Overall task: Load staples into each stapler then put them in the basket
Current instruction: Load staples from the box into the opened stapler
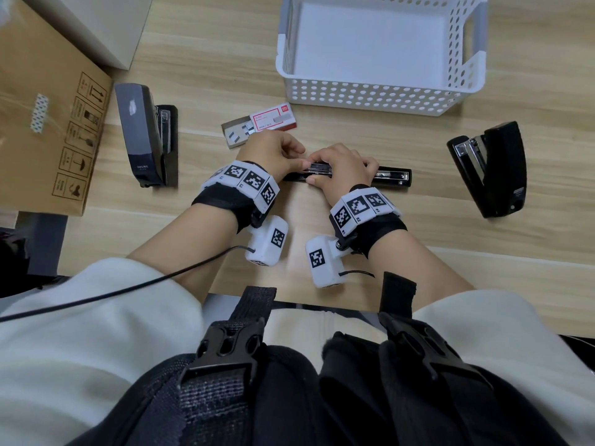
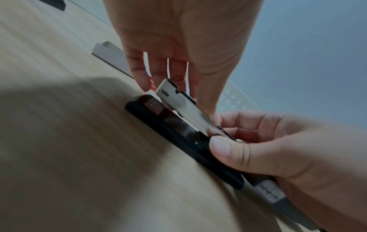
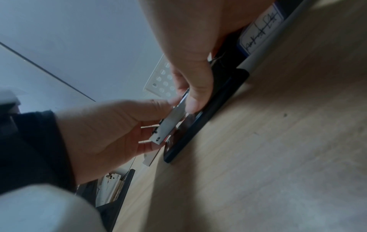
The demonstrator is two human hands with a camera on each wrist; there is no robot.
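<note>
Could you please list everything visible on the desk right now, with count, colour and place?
Black opened-flat stapler: one, desk centre, under both hands.
Grey-topped stapler: one, left, on its side.
Black closed stapler: one, right.
Red-and-white staple box: one, tray slid out, behind the hands.
White perforated plastic basket: one, far centre-right, nothing inside.
Brown cardboard box: one, far left.
Left hand: grip on the metal magazine.
Right hand: grip on the same stapler.
</note>
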